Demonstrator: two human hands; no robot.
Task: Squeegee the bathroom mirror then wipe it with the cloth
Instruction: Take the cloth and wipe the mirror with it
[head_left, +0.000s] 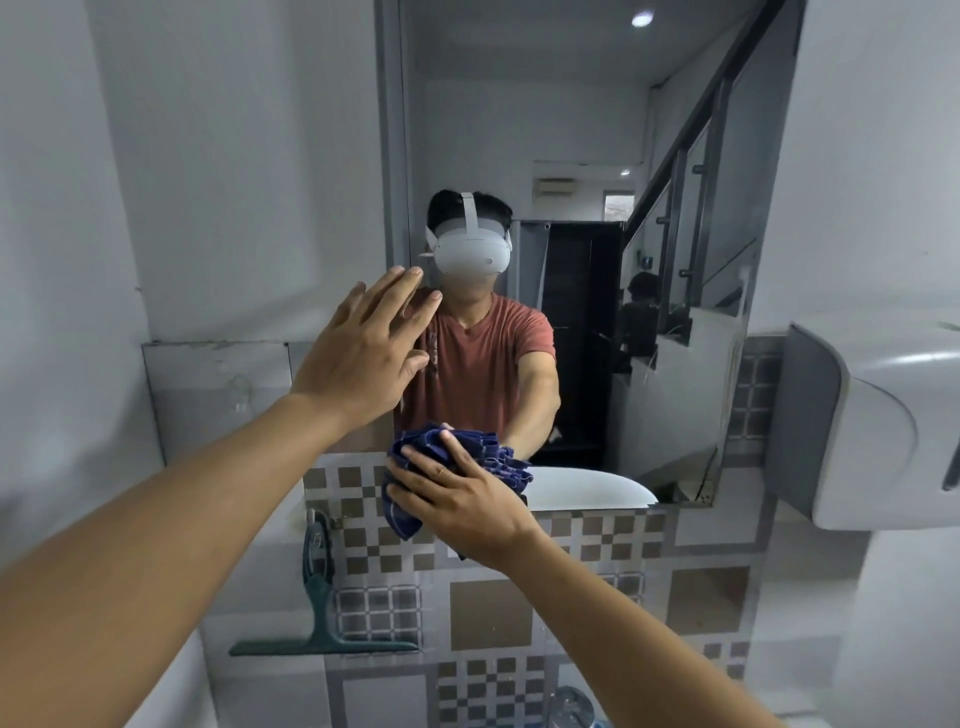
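Note:
The bathroom mirror (571, 130) hangs on the wall straight ahead, reflecting a person in a red shirt with a headset. My right hand (457, 501) presses a bunched dark blue cloth (415, 457) against the mirror's lower left corner. My left hand (363, 348) is flat with fingers spread, resting at the mirror's left edge at about mid height. A green squeegee (319, 597) hangs from a hook on the tiled wall below and to the left, untouched.
A white wall-mounted dispenser (878, 421) juts out at the right, close to the mirror's side. Checkered tiles (493, 613) cover the wall beneath the mirror. A tap top (569, 706) shows at the bottom edge. White walls close in on both sides.

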